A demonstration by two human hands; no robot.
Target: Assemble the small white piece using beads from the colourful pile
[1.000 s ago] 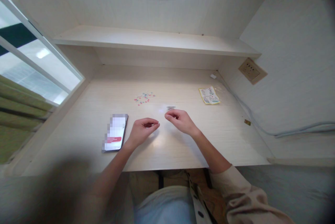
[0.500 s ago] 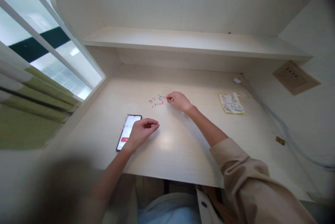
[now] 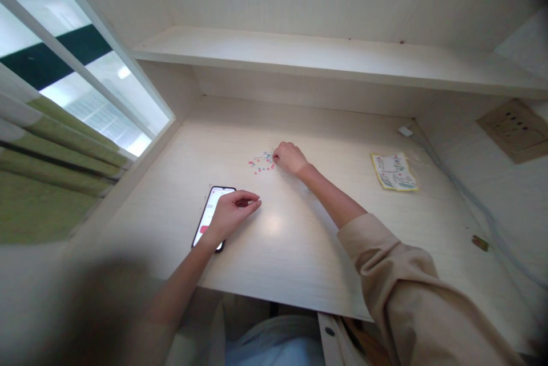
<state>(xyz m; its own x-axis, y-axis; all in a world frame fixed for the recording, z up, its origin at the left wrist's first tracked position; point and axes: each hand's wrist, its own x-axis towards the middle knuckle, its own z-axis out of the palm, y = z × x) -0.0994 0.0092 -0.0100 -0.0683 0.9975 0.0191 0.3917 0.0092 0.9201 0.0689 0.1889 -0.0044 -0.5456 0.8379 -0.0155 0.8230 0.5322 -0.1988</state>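
Head view, left hand [image 3: 234,210]: pinched, contents unclear
Right hand [image 3: 290,158]: at coloured bits [image 3: 264,161], grip unclear
Coloured bits: may scatter if brushed

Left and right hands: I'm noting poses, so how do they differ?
The right hand is at the small coloured pieces; the left hand is nearer the desk's front edge, hiding part of the phone. The right hand shows mostly its back; the left hand shows a gap between thumb and fingers. Both have bent fingers.
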